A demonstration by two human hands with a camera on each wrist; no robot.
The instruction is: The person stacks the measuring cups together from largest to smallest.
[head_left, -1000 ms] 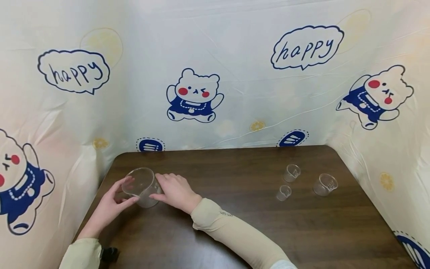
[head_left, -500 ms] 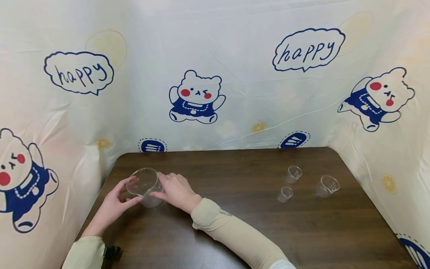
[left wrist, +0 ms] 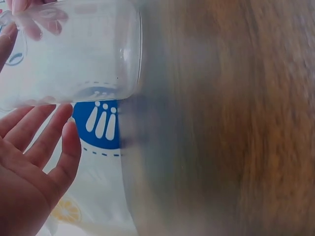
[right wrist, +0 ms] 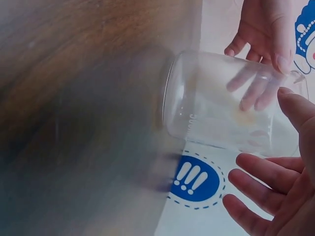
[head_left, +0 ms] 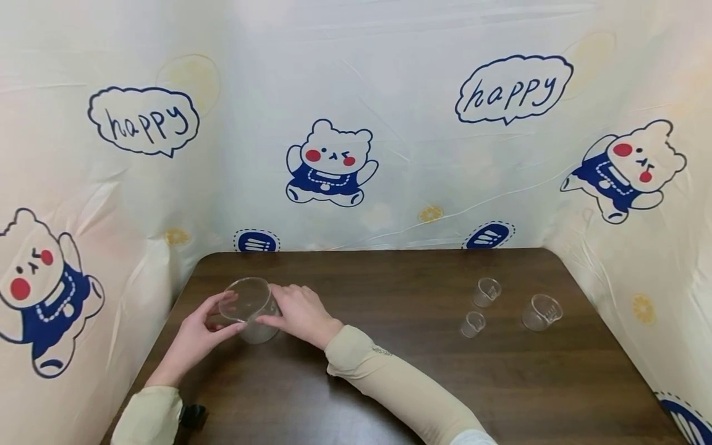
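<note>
Fingers of the left hand (head_left: 191, 337) and right hand (head_left: 303, 316), at the left of the surface (head_left: 389, 358), are spread and bent round opposite walls of the upright large beaker (head_left: 258, 334). It looks stiff, fairly light, slick and perhaps breakable, best held below the rim. Rightward, the medium beaker (head_left: 538, 316), small beaker (head_left: 486, 295) and tiny beaker (head_left: 471, 327) probably suit a gentle pinch.

Wide head view, close wrist views
The head camera faces forward and down across the table (head_left: 400, 371); both wrist views share the beaker (right wrist: 211, 103), upper left in the left's, right in the right's.
</note>
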